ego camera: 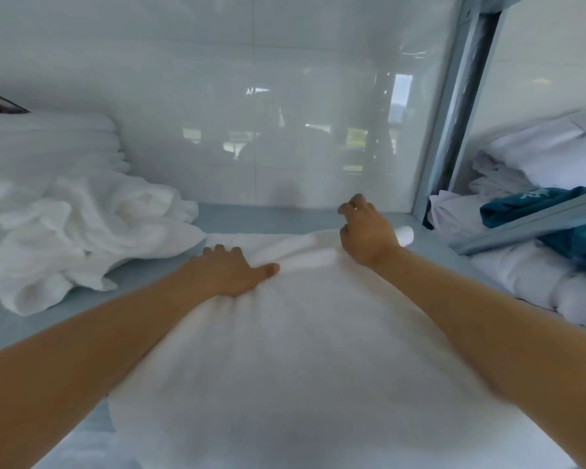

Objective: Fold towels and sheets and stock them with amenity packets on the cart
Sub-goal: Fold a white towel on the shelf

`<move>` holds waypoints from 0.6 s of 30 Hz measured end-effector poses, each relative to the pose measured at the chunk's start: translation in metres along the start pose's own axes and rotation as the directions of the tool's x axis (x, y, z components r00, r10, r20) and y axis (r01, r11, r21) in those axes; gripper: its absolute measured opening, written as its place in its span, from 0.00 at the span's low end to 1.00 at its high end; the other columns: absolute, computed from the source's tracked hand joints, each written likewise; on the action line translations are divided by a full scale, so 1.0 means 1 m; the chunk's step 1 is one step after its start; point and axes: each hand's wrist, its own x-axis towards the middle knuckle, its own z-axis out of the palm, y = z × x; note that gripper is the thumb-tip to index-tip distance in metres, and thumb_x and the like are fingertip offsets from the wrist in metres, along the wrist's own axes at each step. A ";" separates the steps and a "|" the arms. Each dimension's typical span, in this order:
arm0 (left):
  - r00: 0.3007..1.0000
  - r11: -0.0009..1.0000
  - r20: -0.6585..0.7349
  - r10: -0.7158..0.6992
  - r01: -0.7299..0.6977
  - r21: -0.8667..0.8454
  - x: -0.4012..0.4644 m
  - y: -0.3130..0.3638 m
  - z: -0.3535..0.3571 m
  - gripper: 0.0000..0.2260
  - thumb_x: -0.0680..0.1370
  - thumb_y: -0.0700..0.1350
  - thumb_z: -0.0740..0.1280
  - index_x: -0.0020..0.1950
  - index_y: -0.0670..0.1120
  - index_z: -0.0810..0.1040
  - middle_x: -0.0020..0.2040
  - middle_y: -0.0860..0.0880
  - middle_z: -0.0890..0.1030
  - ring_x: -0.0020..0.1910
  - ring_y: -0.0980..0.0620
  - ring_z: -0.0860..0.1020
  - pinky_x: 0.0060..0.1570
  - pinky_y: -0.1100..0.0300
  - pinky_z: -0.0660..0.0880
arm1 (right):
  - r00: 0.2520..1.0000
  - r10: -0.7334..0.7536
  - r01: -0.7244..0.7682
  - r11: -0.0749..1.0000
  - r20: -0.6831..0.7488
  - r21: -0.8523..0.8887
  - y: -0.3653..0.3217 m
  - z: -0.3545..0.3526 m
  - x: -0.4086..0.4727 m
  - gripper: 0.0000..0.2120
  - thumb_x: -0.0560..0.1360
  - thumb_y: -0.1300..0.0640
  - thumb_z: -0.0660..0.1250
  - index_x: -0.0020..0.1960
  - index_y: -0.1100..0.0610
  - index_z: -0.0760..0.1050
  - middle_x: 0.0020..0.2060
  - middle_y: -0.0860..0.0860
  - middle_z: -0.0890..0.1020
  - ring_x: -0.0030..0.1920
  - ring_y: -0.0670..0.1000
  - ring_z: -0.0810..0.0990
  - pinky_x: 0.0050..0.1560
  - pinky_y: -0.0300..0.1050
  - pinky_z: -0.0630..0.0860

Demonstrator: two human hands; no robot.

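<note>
A white towel [295, 360] lies spread on the pale blue shelf surface [48, 309] in front of me. My left hand [232, 270] rests on its far left part, fingers bent over the edge and thumb stretched flat to the right. My right hand [366, 231] is at the towel's far right edge, where the cloth is bunched into a ridge; its fingers are loosely curled and lifted, and I cannot tell whether they pinch the cloth.
A crumpled white towel [78, 231] lies at the left, with a stack of folded white linen [48, 143] behind it. A grey metal post [454, 106] divides the shelf; beyond it are white linens [548, 154] and a teal cloth [535, 204]. A glossy white tiled wall [251, 96] stands close behind.
</note>
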 end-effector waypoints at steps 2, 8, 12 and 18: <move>1.000 0.999 0.001 0.015 -0.015 -0.030 0.003 -0.001 -0.003 0.62 0.59 0.86 0.37 0.82 0.47 0.59 0.80 0.39 0.61 0.78 0.37 0.61 0.75 0.42 0.57 | 0.995 -0.032 0.019 0.991 0.098 0.131 0.005 0.017 -0.023 0.16 0.81 0.58 0.62 0.67 0.59 0.76 0.66 0.55 0.73 0.65 0.58 0.73 0.64 0.54 0.73; 0.988 0.986 0.011 0.154 -0.153 -0.068 0.004 -0.022 -0.010 0.32 0.85 0.62 0.42 0.81 0.42 0.61 0.81 0.41 0.62 0.79 0.44 0.62 0.76 0.54 0.55 | 0.990 -0.077 0.050 0.976 0.120 0.214 0.050 -0.008 -0.066 0.19 0.84 0.49 0.62 0.72 0.54 0.74 0.75 0.52 0.71 0.75 0.53 0.68 0.77 0.45 0.59; 0.992 0.992 -0.027 0.124 -0.124 0.006 -0.003 -0.038 0.006 0.32 0.85 0.63 0.46 0.84 0.47 0.52 0.84 0.43 0.51 0.82 0.45 0.51 0.80 0.49 0.49 | 0.989 -0.014 -0.017 0.979 0.150 0.203 0.071 -0.024 -0.098 0.22 0.83 0.46 0.61 0.76 0.50 0.71 0.77 0.49 0.69 0.77 0.49 0.65 0.75 0.37 0.53; 0.972 0.972 -0.039 0.233 -0.234 -0.027 0.000 -0.031 0.008 0.35 0.83 0.67 0.46 0.84 0.47 0.52 0.84 0.45 0.51 0.83 0.46 0.50 0.80 0.48 0.49 | 0.880 0.063 -0.108 0.992 0.471 0.068 0.074 -0.032 -0.114 0.33 0.81 0.32 0.52 0.82 0.44 0.55 0.82 0.45 0.55 0.81 0.47 0.52 0.81 0.47 0.47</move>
